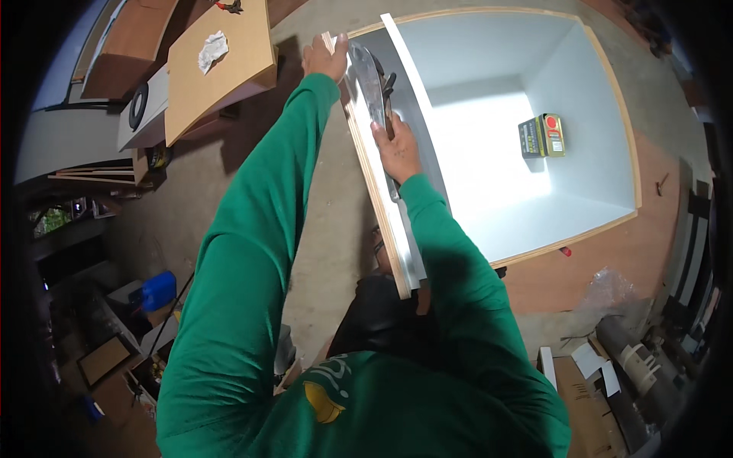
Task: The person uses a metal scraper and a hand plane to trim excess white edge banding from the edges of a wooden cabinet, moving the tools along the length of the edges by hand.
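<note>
In my right hand [399, 151] is a hand plane [371, 80] with a long silvery metal body and dark fittings. My fingers are closed round it, and it lies lengthwise along the edge of a plywood panel [368, 164] with a pale face. My left hand [324, 58] grips the far end of that panel, close to the plane's front. The panel stands along the left side of a large white-lined box [489, 217] with bare plywood edges. Inside the box sits a small black and yellow case [551, 136] with a red round spot.
At the far left, a tan board [221, 91] carries crumpled white paper [213, 51] and red-handled pliers [229, 6]. A blue jug [158, 291] stands among clutter on the left. Clear plastic wrap [611, 288] and cardboard [584, 404] lie to the right.
</note>
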`<act>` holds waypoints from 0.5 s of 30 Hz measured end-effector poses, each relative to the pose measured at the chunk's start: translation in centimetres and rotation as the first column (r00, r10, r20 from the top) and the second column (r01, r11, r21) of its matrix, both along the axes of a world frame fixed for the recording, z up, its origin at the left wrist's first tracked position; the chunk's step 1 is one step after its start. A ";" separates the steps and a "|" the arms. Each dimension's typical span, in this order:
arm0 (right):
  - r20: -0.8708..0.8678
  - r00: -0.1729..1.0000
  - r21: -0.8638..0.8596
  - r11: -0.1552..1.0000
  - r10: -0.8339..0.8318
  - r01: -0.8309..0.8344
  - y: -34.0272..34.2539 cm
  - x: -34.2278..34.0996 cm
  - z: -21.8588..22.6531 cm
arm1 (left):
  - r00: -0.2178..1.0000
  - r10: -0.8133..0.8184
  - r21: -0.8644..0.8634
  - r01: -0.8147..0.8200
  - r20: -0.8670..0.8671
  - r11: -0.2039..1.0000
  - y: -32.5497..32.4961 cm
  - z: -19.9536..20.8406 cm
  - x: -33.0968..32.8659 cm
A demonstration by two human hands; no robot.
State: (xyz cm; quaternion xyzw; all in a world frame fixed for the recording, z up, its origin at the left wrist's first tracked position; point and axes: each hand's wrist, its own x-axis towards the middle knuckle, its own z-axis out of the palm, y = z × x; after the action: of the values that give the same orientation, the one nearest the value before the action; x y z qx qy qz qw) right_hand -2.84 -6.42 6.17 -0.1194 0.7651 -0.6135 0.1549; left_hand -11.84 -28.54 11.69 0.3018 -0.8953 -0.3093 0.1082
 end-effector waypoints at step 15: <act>0.040 0.997 -0.014 0.998 0.065 -0.065 -1.7 -2.2 -1.6 | 0.989 0.015 -0.033 -0.020 -0.150 0.999 -0.7 -4.9 -2.6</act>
State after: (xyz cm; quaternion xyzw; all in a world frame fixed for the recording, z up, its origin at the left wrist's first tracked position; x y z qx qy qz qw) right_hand -5.03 -8.12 4.58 -0.1327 0.7537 -0.6151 0.1896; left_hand -14.48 -29.22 6.78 0.2840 -0.8870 -0.3148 0.1829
